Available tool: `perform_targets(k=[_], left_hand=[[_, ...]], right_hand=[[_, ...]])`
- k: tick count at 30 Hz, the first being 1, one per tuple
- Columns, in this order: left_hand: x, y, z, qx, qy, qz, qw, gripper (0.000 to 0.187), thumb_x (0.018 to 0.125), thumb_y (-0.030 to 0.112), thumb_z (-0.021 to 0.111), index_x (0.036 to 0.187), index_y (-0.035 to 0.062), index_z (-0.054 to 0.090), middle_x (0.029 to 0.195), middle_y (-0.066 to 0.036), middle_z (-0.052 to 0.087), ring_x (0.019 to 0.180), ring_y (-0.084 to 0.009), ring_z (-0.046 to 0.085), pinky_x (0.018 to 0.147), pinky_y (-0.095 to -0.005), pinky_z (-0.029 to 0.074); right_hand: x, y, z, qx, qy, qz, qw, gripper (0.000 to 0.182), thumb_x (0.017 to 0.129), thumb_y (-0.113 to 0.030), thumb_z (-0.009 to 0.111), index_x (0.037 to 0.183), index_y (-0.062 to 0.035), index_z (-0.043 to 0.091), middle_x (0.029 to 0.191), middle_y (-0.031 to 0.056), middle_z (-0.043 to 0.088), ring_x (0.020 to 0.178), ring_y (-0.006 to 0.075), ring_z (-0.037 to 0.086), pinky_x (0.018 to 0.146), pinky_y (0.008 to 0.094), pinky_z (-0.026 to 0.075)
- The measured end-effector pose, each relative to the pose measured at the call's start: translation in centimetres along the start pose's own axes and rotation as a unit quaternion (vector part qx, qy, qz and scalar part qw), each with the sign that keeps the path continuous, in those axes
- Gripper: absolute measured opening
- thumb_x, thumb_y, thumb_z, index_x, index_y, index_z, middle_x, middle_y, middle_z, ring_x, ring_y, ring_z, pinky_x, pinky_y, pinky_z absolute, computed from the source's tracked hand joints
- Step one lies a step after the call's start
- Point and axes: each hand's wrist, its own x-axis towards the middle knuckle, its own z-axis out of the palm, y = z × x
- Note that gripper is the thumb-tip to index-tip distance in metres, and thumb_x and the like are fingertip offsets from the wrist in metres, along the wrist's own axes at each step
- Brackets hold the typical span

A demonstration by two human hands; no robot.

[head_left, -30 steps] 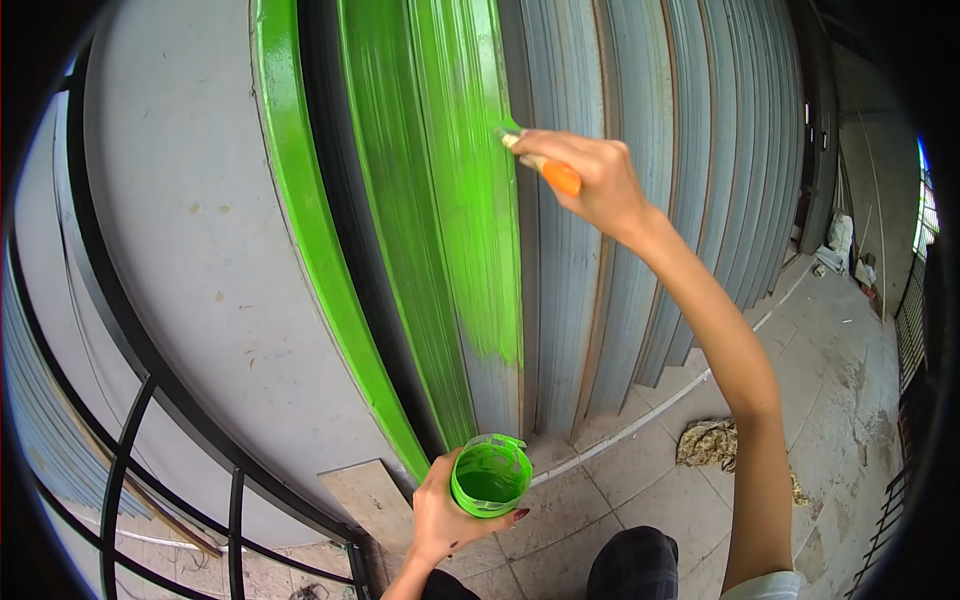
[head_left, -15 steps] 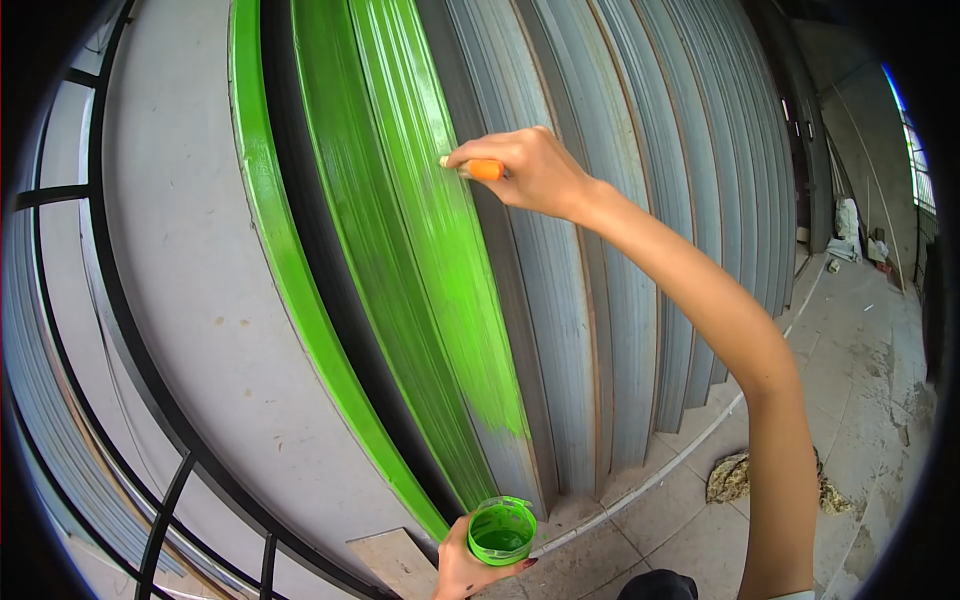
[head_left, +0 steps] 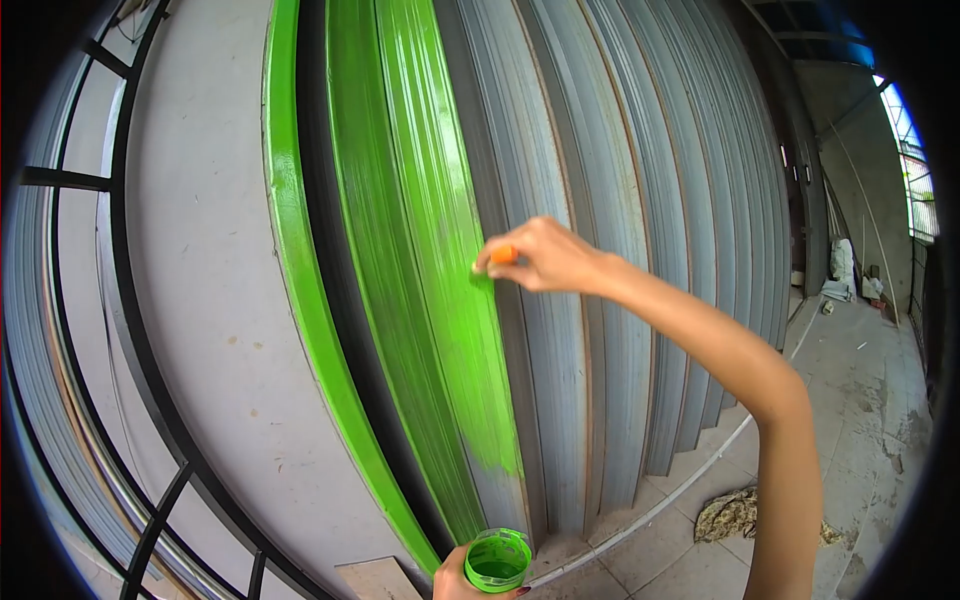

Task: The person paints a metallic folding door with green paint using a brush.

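Note:
My right hand (head_left: pixel 545 256) is closed round the orange handle of a paintbrush (head_left: pixel 503 255), whose tip meets the right edge of a green-painted strip (head_left: pixel 455 300) on the ribbed metal shutter (head_left: pixel 545 330). Fresh green paint covers this strip down to a ragged lower end, with grey metal below. At the bottom, my left hand (head_left: pixel 455 578) holds an open paint cup (head_left: pixel 498 560), green inside and at the rim. The brush's bristles are mostly hidden.
A pale wall panel (head_left: pixel 220 300) and black metal frame (head_left: pixel 150 385) stand at the left. On the tiled floor (head_left: pixel 640 545) at the right lie a crumpled cloth (head_left: pixel 727 515) and a white bag (head_left: pixel 841 262) farther back.
My right hand has moved down along the green strip with the brush. The view has shifted slightly, and the cup in my left hand appears lower in the frame.

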Motion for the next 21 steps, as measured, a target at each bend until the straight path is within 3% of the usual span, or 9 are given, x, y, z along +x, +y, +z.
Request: perform_targets(k=[1, 3, 6, 9, 11, 13, 16, 19, 21], left_hand=[[0.1, -0.3, 0.2, -0.008, 0.001, 0.01, 1.0, 0.077, 0.056, 0.036, 0.092, 0.116, -0.001, 0.061, 0.105, -0.017, 0.069, 0.098, -0.0258, 0.068, 0.086, -0.0368, 0.054], [0.2, 0.6, 0.2, -0.021, 0.007, -0.009, 1.0, 0.077, 0.056, 0.036, 0.092, 0.116, -0.001, 0.061, 0.105, -0.017, 0.069, 0.098, -0.0263, 0.068, 0.086, -0.0372, 0.054], [0.2, 1.8, 0.1, -0.058, 0.008, -0.025, 0.998, 0.079, 0.055, 0.035, 0.092, 0.118, -0.0007, 0.06, 0.106, -0.017, 0.069, 0.099, -0.0279, 0.068, 0.087, -0.0383, 0.054], [0.0, 1.4, -0.2, -0.041, 0.0, -0.027, 0.999, 0.082, 0.053, 0.035, 0.092, 0.12, -0.0006, 0.06, 0.109, -0.017, 0.069, 0.101, -0.029, 0.067, 0.088, -0.0387, 0.053], [-0.1, 0.3, -0.5, -0.031, -0.007, -0.008, 0.999, 0.084, 0.052, 0.036, 0.092, 0.12, -0.0009, 0.06, 0.11, -0.019, 0.067, 0.102, -0.0313, 0.066, 0.088, -0.0396, 0.053], [-0.3, 0.5, -1.0, -0.025, 0.002, 0.011, 1.0, 0.084, 0.052, 0.037, 0.092, 0.12, -0.0008, 0.06, 0.109, -0.02, 0.067, 0.101, -0.0337, 0.066, 0.087, -0.041, 0.053], [-0.4, 0.8, -1.2, -0.026, -0.005, -0.006, 1.0, 0.081, 0.052, 0.036, 0.091, 0.117, -0.0006, 0.061, 0.108, -0.021, 0.067, 0.101, -0.0354, 0.065, 0.086, -0.0418, 0.053], [-0.5, 1.3, -1.7, -0.038, 0.005, 0.0, 0.999, 0.079, 0.053, 0.035, 0.091, 0.116, -0.0007, 0.061, 0.108, -0.022, 0.067, 0.1, -0.0363, 0.065, 0.086, -0.0422, 0.053], [-0.5, 0.9, -1.7, -0.035, 0.009, 0.002, 0.999, 0.078, 0.053, 0.035, 0.091, 0.115, -0.0005, 0.061, 0.106, -0.021, 0.067, 0.099, -0.0364, 0.065, 0.085, -0.0422, 0.053]], right_hand=[[2.6, 1.3, -2.0, -0.033, 0.01, 0.034, 0.999, 0.013, 0.084, -0.011, 0.073, 0.097, -0.0075, 0.072, 0.079, 0.0109, 0.073, 0.065, 0.0206, 0.07, 0.062, 0.0329, 0.056], [6.3, 2.1, -4.9, -0.082, 0.104, 0.007, 0.991, 0.013, 0.086, -0.011, 0.071, 0.099, -0.0104, 0.074, 0.091, 0.007, 0.075, 0.076, 0.0182, 0.073, 0.069, 0.0289, 0.06], [8.5, 3.1, -6.5, -0.16, 0.165, 0.028, 0.973, 0.014, 0.086, -0.011, 0.071, 0.1, -0.0113, 0.074, 0.09, 0.0063, 0.075, 0.075, 0.0174, 0.073, 0.068, 0.0277, 0.06], [5.3, 0.1, -4.4, -0.127, 0.062, 0.017, 0.99, 0.014, 0.081, -0.006, 0.073, 0.094, -0.0097, 0.073, 0.084, 0.0076, 0.074, 0.073, 0.0204, 0.073, 0.067, 0.0311, 0.059], [1.0, -2.7, -1.7, -0.066, -0.106, -0.016, 0.992, 0.016, 0.079, -0.002, 0.071, 0.093, -0.009, 0.073, 0.086, 0.0084, 0.075, 0.073, 0.0218, 0.073, 0.065, 0.031, 0.059], [-1.6, -3.7, -0.2, -0.036, -0.195, -0.02, 0.98, 0.017, 0.081, -0.009, 0.074, 0.098, -0.0107, 0.074, 0.092, 0.0055, 0.075, 0.074, 0.0182, 0.073, 0.06, 0.027, 0.058], [1.8, -2.1, -2.0, -0.039, -0.094, 0.04, 0.994, 0.016, 0.081, -0.008, 0.073, 0.097, -0.0101, 0.072, 0.089, 0.0073, 0.075, 0.075, 0.0226, 0.072, 0.065, 0.0321, 0.058], [6.9, 0.9, -5.1, -0.138, 0.083, -0.012, 0.987, 0.017, 0.084, -0.008, 0.072, 0.101, -0.0097, 0.071, 0.092, 0.0058, 0.075, 0.075, 0.0226, 0.072, 0.064, 0.0302, 0.057], [8.2, 1.3, -6.2, -0.153, 0.12, -0.019, 0.981, 0.018, 0.084, -0.007, 0.072, 0.101, -0.0093, 0.071, 0.095, 0.0057, 0.075, 0.076, 0.0227, 0.073, 0.064, 0.03, 0.058]])
